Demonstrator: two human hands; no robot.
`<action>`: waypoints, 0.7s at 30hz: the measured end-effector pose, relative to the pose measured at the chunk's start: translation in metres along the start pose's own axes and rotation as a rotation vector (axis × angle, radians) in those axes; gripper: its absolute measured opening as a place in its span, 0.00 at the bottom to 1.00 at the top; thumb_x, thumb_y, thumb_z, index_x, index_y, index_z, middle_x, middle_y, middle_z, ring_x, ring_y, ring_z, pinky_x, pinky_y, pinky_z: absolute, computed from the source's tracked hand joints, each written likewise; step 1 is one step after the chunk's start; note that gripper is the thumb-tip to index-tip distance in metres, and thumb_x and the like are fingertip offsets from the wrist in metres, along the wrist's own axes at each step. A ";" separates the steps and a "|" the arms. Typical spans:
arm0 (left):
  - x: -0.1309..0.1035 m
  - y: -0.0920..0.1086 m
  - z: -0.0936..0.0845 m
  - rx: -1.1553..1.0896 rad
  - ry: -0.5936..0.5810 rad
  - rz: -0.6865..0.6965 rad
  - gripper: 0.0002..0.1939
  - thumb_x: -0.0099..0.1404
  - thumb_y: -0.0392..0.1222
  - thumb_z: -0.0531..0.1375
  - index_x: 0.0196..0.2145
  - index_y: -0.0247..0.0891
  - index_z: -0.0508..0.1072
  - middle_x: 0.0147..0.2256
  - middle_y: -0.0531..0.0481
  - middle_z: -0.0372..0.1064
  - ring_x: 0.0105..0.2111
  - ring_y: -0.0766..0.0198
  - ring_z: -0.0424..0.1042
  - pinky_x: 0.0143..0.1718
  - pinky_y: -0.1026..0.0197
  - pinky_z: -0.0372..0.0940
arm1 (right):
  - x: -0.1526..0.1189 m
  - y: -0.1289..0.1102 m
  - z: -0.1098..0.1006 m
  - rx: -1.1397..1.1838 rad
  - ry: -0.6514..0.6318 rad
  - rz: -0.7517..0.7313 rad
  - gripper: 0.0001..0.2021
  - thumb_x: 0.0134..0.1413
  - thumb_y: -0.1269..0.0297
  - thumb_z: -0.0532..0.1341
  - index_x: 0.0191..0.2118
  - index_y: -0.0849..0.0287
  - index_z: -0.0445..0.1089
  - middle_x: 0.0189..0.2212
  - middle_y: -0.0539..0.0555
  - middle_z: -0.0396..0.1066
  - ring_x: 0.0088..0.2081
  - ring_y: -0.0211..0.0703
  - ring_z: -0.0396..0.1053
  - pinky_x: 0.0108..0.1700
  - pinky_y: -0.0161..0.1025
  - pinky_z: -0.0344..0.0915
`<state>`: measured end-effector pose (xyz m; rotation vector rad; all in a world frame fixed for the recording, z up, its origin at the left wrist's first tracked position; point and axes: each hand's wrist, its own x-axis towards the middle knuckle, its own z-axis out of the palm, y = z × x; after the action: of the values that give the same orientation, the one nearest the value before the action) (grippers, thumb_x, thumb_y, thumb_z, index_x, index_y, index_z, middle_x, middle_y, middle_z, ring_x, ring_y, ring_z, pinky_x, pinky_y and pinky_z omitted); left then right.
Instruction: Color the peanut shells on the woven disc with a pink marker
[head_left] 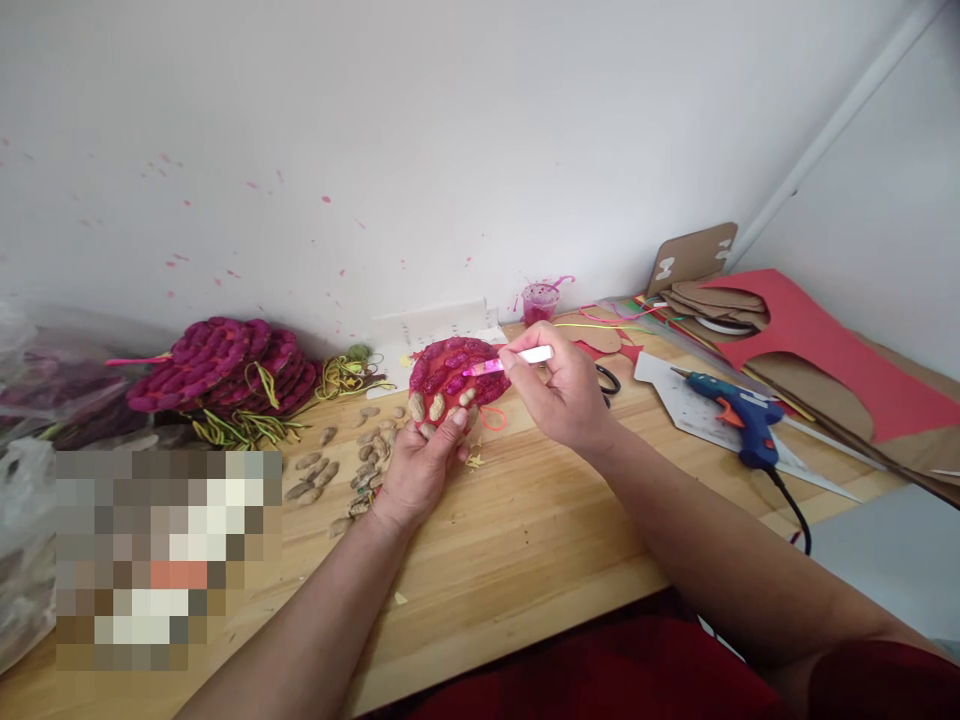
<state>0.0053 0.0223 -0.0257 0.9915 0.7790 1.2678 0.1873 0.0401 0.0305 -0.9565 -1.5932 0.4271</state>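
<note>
My left hand (424, 465) grips the near edge of a round red disc (456, 372) covered with peanut shells, thumb on top. Most of its shells are painted magenta; several along the near edge are still plain tan. Pinched in my right hand (555, 385) is a white-handled paintbrush (534, 354), its pink-stained tip resting on or just over the disc's middle. A plastic cup of magenta paint (540, 300) stands behind my right hand. Loose peanuts (375, 445) lie on the wooden table to the left of the disc.
Painted peanut discs (225, 365) with yellow-green strings are stacked at left beside plastic bags (30, 500). At right lie a blue glue gun (739, 410) with its cord, red paper (817, 340), cardboard pieces (697, 255) and black-handled scissors (609, 380). Pink splashes mark the wall.
</note>
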 end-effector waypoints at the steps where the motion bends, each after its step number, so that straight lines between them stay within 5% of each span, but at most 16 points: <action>1: 0.000 0.000 0.000 0.002 0.000 0.001 0.16 0.60 0.51 0.74 0.38 0.39 0.78 0.32 0.53 0.65 0.28 0.69 0.56 0.24 0.68 0.62 | 0.000 0.000 0.000 0.010 0.006 0.000 0.05 0.66 0.63 0.62 0.36 0.55 0.68 0.30 0.49 0.69 0.33 0.40 0.68 0.39 0.41 0.64; 21: -0.001 0.011 0.007 -0.166 0.042 -0.098 0.19 0.53 0.46 0.78 0.39 0.37 0.81 0.29 0.55 0.66 0.25 0.72 0.55 0.23 0.69 0.61 | 0.000 0.001 0.001 0.022 -0.010 0.025 0.06 0.66 0.62 0.62 0.36 0.55 0.68 0.28 0.47 0.68 0.30 0.38 0.65 0.36 0.40 0.63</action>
<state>0.0071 0.0204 -0.0130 0.7859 0.7331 1.2500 0.1866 0.0405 0.0297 -0.9601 -1.5843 0.4665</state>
